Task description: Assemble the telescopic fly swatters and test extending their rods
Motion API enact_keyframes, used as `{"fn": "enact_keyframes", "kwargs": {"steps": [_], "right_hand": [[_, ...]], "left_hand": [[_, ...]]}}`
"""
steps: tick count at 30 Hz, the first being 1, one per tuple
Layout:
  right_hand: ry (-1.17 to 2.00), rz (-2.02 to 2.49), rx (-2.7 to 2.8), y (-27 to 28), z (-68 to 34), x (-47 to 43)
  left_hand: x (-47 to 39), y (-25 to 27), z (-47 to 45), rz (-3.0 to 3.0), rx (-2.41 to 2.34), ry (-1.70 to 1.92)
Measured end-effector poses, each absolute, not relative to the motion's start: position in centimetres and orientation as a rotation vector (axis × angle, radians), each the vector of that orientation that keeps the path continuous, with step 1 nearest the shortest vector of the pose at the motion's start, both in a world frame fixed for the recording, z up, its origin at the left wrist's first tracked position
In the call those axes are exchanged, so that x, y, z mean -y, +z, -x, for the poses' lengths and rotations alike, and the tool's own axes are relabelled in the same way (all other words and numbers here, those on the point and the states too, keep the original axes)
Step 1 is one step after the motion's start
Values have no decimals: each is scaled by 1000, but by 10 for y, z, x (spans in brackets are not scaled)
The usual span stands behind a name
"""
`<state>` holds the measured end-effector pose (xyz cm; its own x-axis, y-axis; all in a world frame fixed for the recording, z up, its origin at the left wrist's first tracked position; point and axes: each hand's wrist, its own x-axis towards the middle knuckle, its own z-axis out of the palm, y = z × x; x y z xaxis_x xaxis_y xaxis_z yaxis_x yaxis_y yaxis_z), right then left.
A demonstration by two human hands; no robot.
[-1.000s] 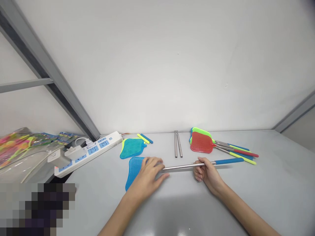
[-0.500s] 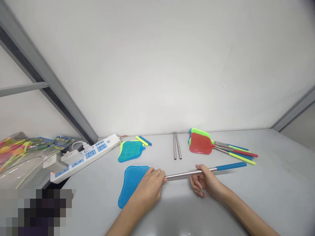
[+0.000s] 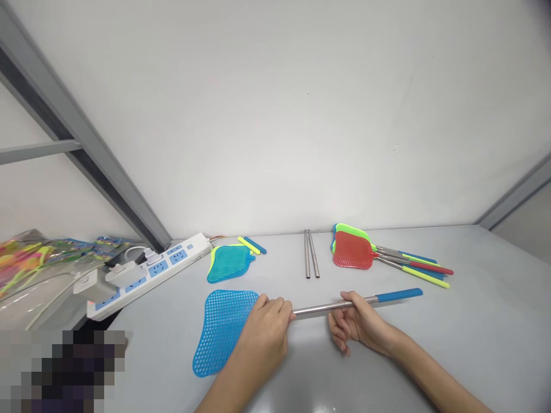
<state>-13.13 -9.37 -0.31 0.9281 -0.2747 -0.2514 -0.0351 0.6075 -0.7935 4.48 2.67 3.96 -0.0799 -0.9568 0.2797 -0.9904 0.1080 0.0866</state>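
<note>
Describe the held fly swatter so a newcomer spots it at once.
On the grey table, in front of the white wall, find the steel rod nearest the camera. The left hand grips it beside a broad blue mesh head, and the right hand holds it near its blue handle. Unlike the swatters piled further back, this blue swatter is in hand.

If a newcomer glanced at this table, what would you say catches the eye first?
Probably the blue fly swatter at the front, held in the left hand and right hand. Next, the red swatter head, topping a pile of other swatters at the back right. The white power strip runs along the left.
</note>
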Motion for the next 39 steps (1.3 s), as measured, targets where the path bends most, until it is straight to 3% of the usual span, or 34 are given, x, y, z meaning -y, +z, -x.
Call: {"fn": "enact_keyframes", "kwargs": {"steps": [39], "right_hand": [[-89, 874, -339, 3, 109, 53]], "left_hand": [[-28, 36, -10, -1920, 2106, 148]]}}
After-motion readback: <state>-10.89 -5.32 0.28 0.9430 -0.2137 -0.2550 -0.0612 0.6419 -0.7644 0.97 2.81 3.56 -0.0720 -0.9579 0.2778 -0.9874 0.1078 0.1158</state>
